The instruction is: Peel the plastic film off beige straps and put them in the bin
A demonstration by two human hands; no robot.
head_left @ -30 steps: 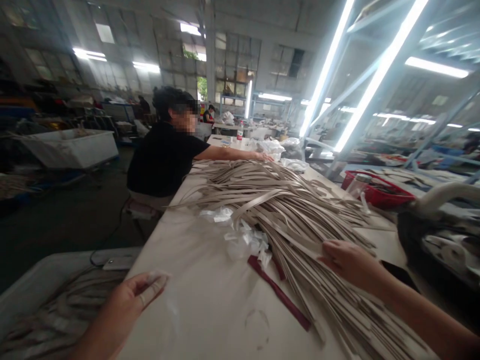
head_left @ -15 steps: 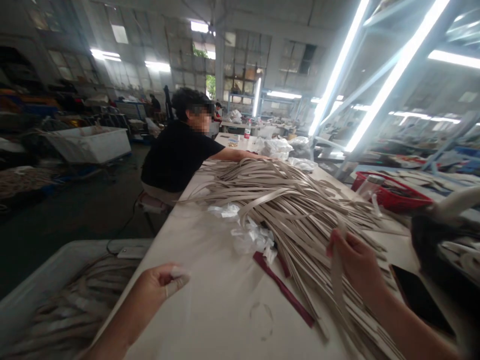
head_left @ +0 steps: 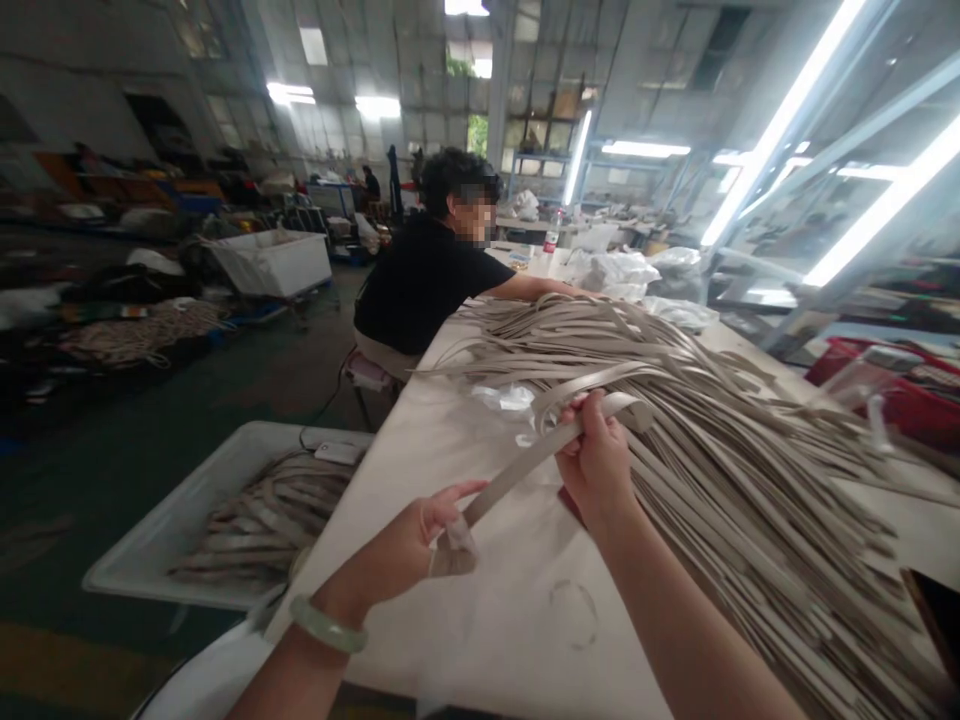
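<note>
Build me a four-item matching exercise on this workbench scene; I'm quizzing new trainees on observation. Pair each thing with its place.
Things:
1. single strap
2. white bin
3. red basket
4. green bangle

Places:
A. worn just behind the left hand
B. far right edge of the view
C. left of the table, holding straps
D. held between left hand and right hand

Pairs: 1-D, 2-C, 3-B, 4-A
</note>
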